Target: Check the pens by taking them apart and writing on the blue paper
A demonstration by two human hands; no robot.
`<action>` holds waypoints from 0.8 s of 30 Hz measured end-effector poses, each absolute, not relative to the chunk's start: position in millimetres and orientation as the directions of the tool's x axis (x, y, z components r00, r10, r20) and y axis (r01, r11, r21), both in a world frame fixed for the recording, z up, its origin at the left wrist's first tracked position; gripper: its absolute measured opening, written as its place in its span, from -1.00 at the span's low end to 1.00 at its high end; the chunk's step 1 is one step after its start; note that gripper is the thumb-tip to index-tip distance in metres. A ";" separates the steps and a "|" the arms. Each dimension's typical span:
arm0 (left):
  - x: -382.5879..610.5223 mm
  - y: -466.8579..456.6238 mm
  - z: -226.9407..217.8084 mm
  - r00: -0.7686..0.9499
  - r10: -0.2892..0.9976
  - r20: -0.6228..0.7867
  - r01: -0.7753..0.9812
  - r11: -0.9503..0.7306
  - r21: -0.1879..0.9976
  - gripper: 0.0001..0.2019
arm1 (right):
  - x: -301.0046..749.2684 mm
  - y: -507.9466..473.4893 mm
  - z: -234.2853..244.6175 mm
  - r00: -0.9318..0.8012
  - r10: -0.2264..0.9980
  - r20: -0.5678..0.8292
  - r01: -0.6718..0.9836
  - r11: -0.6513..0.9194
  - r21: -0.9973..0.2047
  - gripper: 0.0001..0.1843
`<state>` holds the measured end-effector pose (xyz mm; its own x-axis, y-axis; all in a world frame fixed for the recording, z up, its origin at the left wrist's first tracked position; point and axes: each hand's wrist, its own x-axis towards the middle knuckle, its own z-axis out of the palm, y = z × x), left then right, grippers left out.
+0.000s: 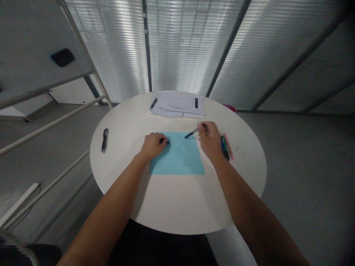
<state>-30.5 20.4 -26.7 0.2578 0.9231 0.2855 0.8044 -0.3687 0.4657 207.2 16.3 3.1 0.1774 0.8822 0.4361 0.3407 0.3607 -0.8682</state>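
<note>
A light-blue sheet of paper (177, 162) lies on the round white table (177, 207). At its upper left, my left hand (153, 145) is closed, fingers pinching a small dark piece. From it a thin pale rod, like a pen refill (175, 143), points right over the sheet. My right hand (210, 139) is closed around a dark pen barrel (190, 133), held tilted at the sheet's upper right, its lower end towards the left. A short gap separates the barrel from the refill.
Papers (177, 105) lie at the table's far edge with a dark pen (153, 103) on them. Another black pen (104, 140) lies far left. Several markers (225, 147) are beside my right wrist. A whiteboard frame (83, 51) stands left; blinds (177, 48) hang behind.
</note>
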 end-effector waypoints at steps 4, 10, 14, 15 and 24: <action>-31.1 21.1 -26.6 0.261 0.923 0.284 0.798 -0.372 0.474 -0.77 | 206.7 17.4 1.6 0.151 0.816 0.558 0.494 0.427 -0.758 -0.71; -32.0 21.0 -27.1 0.255 0.923 0.289 0.795 -0.370 0.481 -0.76 | 206.8 19.2 -0.9 0.187 0.819 0.542 0.460 0.414 -0.785 -0.69; -31.9 20.3 -26.6 0.247 0.924 0.291 0.786 -0.366 0.498 -0.77 | 205.8 19.0 -1.0 0.185 0.850 0.493 0.398 0.394 -0.828 -0.68; -31.9 20.3 -26.4 0.247 0.924 0.292 0.783 -0.368 0.502 -0.77 | 205.5 18.9 -0.9 0.190 0.852 0.487 0.390 0.390 -0.834 -0.67; -32.6 21.2 -27.4 0.254 0.921 0.295 0.768 -0.378 0.517 -0.77 | 206.2 24.5 -2.9 0.240 0.858 0.453 0.310 0.374 -0.874 -0.66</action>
<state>-32.6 21.2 -27.4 0.2540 0.9210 0.2955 0.7685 -0.3776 0.5165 206.2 24.5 -2.9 0.2402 0.8585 0.4531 0.3104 0.3743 -0.8738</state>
